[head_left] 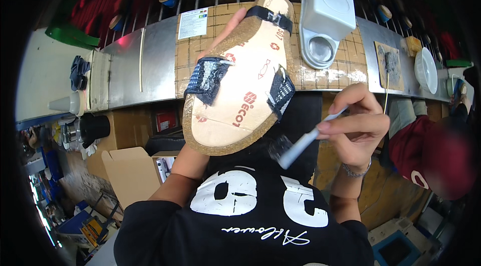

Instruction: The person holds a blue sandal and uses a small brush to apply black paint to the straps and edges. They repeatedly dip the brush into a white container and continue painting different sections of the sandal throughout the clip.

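An unfinished sandal (pixel 255 75) fills the middle of the view, its pale insole facing up. It has a brown cork-like edge, a dark strap with a buckle at the far end, and two frayed denim strap ends nearer me. My left hand (pixel 229 29) is closed round its left edge from beneath; most of that hand is hidden. In the fingers of my right hand (pixel 356 125) is a pale brush (pixel 303 146), tilted down to the left. Its dark bristles are blurred, just right of the sandal's near end and apart from it.
A white dispenser (pixel 326 20) with a round cup stands on taped cardboard (pixel 345 73) over the metal bench (pixel 158 65). Right of it are a stained board (pixel 389 68) and a white bowl (pixel 426 70). Behind runs a roller rack. A person in a maroon top (pixel 413 140) is close at right.
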`<act>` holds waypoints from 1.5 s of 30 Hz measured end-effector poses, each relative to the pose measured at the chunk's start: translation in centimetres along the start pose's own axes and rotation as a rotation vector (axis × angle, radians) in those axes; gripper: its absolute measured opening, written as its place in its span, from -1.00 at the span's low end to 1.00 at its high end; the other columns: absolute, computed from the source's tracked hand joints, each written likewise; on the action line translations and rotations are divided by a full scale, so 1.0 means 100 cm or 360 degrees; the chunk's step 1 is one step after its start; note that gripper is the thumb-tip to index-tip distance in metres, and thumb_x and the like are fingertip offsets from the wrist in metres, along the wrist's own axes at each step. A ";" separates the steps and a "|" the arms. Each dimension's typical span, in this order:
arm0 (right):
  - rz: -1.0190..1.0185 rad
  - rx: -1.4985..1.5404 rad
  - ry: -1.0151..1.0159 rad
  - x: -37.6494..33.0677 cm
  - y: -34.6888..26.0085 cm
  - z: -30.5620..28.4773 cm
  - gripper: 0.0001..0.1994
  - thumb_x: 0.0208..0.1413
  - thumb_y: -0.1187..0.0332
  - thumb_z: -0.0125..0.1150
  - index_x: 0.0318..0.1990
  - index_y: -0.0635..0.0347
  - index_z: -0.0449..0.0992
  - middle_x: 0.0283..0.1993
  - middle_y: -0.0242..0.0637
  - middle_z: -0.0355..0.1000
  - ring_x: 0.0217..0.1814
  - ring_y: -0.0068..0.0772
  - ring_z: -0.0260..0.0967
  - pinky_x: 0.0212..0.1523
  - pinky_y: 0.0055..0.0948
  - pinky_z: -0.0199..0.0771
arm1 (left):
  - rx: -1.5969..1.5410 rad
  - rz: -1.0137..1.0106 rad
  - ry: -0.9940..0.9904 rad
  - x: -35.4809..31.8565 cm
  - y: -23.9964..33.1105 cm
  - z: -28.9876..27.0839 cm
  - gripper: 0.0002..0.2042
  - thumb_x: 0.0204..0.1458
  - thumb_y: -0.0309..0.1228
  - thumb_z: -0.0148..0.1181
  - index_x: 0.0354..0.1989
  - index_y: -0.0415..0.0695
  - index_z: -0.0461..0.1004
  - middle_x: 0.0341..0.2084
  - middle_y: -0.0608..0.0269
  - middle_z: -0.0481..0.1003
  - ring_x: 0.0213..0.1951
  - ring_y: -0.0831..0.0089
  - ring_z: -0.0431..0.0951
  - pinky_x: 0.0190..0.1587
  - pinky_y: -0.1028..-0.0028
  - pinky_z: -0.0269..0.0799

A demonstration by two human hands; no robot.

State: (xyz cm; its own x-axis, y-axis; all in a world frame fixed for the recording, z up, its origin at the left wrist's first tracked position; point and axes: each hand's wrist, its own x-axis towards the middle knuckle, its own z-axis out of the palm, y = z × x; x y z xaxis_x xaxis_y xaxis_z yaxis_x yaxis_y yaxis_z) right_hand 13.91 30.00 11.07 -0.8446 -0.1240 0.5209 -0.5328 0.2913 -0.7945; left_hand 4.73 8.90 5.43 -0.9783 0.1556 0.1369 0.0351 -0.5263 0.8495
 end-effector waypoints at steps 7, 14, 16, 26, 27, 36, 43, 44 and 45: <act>0.0114 0.0037 -0.0007 0.008 -0.007 -0.008 -0.82 -0.19 0.52 0.52 -0.35 0.13 0.78 -0.33 -0.32 0.49 -0.38 -0.56 0.36 -0.37 -0.59 0.31 | 0.0449 0.0270 0.0004 -0.001 0.006 0.004 -0.30 0.08 -0.39 0.37 0.41 -0.22 0.24 0.02 0.00 0.60 -0.07 0.40 0.69 -0.01 0.46 0.65; 0.0109 -0.0173 0.0114 0.027 -0.010 -0.015 -0.86 -0.04 0.53 0.45 -0.27 0.26 0.73 -0.37 -0.30 0.48 -0.34 -0.51 0.40 -0.30 -0.58 0.33 | 0.1535 0.0915 0.0049 0.002 0.007 0.003 -0.32 -0.07 -0.36 0.47 0.31 -0.18 0.42 0.02 -0.10 0.59 0.00 0.25 0.66 -0.03 0.41 0.62; 0.0124 -0.0278 0.0068 0.035 -0.010 -0.012 -0.87 -0.04 0.54 0.45 -0.28 0.26 0.73 -0.38 -0.31 0.48 -0.34 -0.52 0.41 -0.30 -0.58 0.33 | 0.1501 0.0899 0.0043 -0.003 0.005 0.008 -0.36 -0.06 -0.42 0.43 0.28 -0.21 0.44 0.09 -0.18 0.54 0.10 0.13 0.60 0.04 0.35 0.60; -0.0038 -0.0353 0.0028 0.042 -0.029 0.003 -0.90 -0.02 0.53 0.40 -0.31 0.31 0.70 -0.36 -0.28 0.43 -0.29 -0.47 0.32 -0.24 -0.52 0.23 | 0.1660 0.1068 -0.0167 -0.006 0.016 0.015 -0.24 -0.10 -0.27 0.50 0.32 -0.28 0.37 0.06 -0.10 0.57 -0.01 0.23 0.65 -0.01 0.37 0.61; -0.0088 -0.0339 0.0012 0.042 -0.028 0.004 -0.89 -0.01 0.53 0.39 -0.30 0.31 0.69 -0.34 -0.27 0.43 -0.28 -0.47 0.32 -0.23 -0.53 0.24 | 0.1687 0.1051 -0.0180 -0.006 0.016 0.016 -0.24 -0.09 -0.27 0.49 0.32 -0.29 0.37 0.06 -0.09 0.57 -0.01 0.23 0.65 0.00 0.37 0.61; -0.0390 -0.0749 0.0489 0.041 -0.009 -0.008 -0.72 -0.18 0.55 0.50 -0.23 0.05 0.76 -0.33 -0.35 0.49 -0.33 -0.49 0.40 -0.23 -0.51 0.27 | 0.1476 0.0816 0.0114 -0.003 0.001 0.010 -0.33 -0.02 -0.41 0.42 0.34 -0.22 0.38 0.14 -0.14 0.52 0.01 0.21 0.67 -0.05 0.40 0.62; -0.0045 -0.0252 0.0038 0.013 -0.014 -0.020 -0.77 -0.25 0.48 0.53 -0.34 -0.02 0.78 -0.35 -0.46 0.51 -0.36 -0.54 0.37 -0.34 -0.53 0.21 | 0.0793 0.0367 -0.0002 -0.009 -0.006 -0.020 -0.28 -0.04 -0.30 0.49 0.32 -0.20 0.32 0.07 0.09 0.54 0.04 0.39 0.57 0.15 0.41 0.46; 0.0006 -0.0204 0.0271 0.014 -0.003 -0.027 -0.81 -0.15 0.46 0.51 -0.29 0.04 0.78 -0.34 -0.43 0.52 -0.35 -0.52 0.37 -0.34 -0.53 0.22 | 0.0894 0.0398 0.0036 -0.009 -0.006 -0.024 -0.26 -0.05 -0.25 0.50 0.32 -0.17 0.30 0.09 0.12 0.52 0.10 0.36 0.53 0.22 0.36 0.40; 0.0143 -0.0233 0.0461 0.015 0.010 -0.034 -0.83 -0.05 0.44 0.49 -0.25 0.09 0.77 -0.32 -0.40 0.53 -0.35 -0.49 0.38 -0.35 -0.53 0.23 | 0.1045 0.0416 0.0020 -0.007 -0.004 -0.029 -0.24 -0.05 -0.20 0.51 0.32 -0.14 0.29 0.12 0.16 0.49 0.16 0.33 0.49 0.30 0.31 0.35</act>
State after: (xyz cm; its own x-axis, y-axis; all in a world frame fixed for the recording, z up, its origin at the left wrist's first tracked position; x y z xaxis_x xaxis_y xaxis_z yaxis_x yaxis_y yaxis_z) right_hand 12.24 33.37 12.11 -0.8264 0.1772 0.5344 -0.4256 0.4247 -0.7990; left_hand 4.76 6.57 3.50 -0.9231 0.0812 0.3758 0.3813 0.0688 0.9219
